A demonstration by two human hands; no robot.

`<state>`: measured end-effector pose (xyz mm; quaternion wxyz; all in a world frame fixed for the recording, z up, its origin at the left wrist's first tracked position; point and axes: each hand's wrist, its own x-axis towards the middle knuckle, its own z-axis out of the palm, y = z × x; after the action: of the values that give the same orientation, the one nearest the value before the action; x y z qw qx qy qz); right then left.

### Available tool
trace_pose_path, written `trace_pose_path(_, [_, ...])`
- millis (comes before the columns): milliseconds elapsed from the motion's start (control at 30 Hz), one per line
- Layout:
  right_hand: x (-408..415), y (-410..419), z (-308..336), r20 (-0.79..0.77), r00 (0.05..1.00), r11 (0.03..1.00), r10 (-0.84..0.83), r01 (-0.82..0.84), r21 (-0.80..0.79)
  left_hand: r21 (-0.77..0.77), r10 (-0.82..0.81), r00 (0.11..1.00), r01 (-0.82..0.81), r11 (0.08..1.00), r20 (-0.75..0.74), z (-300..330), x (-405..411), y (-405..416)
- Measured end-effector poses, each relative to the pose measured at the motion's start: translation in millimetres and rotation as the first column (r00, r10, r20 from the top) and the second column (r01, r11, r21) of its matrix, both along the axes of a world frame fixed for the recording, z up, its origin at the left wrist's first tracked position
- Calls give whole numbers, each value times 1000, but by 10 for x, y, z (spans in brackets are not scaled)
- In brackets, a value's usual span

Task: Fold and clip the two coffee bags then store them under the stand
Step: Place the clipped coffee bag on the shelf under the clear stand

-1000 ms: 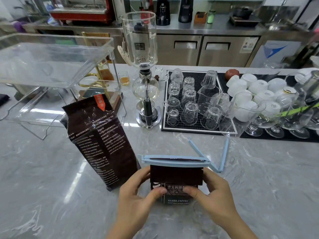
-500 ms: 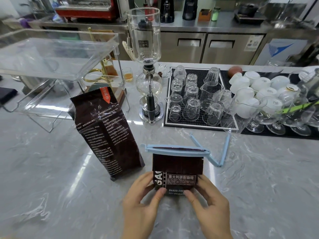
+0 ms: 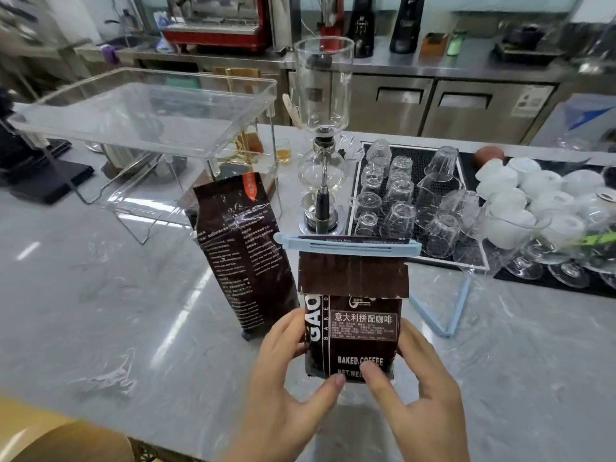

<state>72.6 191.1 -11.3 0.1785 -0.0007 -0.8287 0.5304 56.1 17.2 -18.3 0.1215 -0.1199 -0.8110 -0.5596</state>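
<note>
Stand (image 3: 143, 118) of clear acrylic sits far to the left of the clipped coffee bag (image 3: 353, 315), beyond the unclipped coffee bag (image 3: 245, 251) that stands upright on the desk (image 3: 100, 311). Left hand (image 3: 293, 388) and right hand (image 3: 420, 388) pinch the clipped bag's lower sides, its long axis upright, blue clip (image 3: 346, 245) across the top. A spare open clip (image 3: 453, 308) lies right of it. Likely, storing means carrying it left and away.

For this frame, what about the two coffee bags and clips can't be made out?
Head view only:
- Clipped dark brown coffee bag: bottom edge hidden by left hand and right hand.
- Tall dark brown coffee bag: front faces away; back print too small.
- Open light blue plastic clip: one arm partly behind the clipped bag.
</note>
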Motion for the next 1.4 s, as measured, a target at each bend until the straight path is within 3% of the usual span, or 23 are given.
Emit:
trace_pose_path(267, [-101,-160,258,-15,961,958,276,-274,89,-68,11,997,-17,998,-80,327,32,-252])
trace_pose_path(467, [-173,-470,366,38,911,903,410,-411,129,-133,96,986,-115,984,-138,453,25,-627])
trace_pose_path(633, [-240,-832,384,106,886,868,452,-464,175,-169,140,982,-160,972,-126,477,59,-1022])
trace_pose_path(1033, [-461,-1947,432,107,860,820,499,-508,263,-186,262,964,-267,946,-49,457,49,-2144])
trace_pose_path(1400, [-695,-2601,449,163,859,830,486,-511,221,-146,326,945,-325,934,-19,364,-159,-2758])
